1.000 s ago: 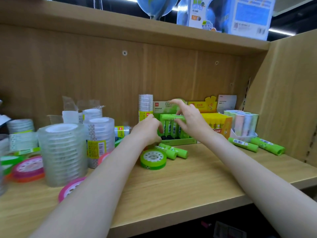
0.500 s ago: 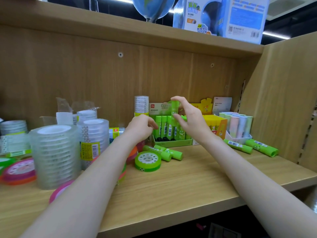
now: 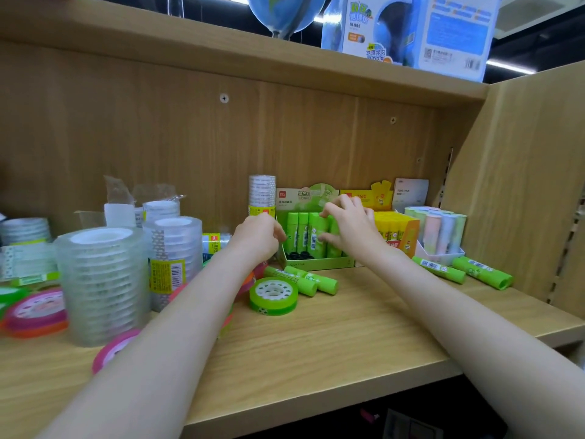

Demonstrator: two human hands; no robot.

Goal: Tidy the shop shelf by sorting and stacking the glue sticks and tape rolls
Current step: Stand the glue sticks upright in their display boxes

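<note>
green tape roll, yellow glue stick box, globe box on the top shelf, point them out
green tape roll (image 3: 274, 296), head view, on its white core face.
yellow glue stick box (image 3: 410, 233), head view, on its right side panel.
globe box (image 3: 456, 36), head view, on its blue printed side.

The blue box (image 3: 408, 30) on the top shelf carries the word "GLOBE" with Chinese characters, and the grey card (image 3: 410, 194) behind the pastel sticks reads "GLUE STICK".
</note>
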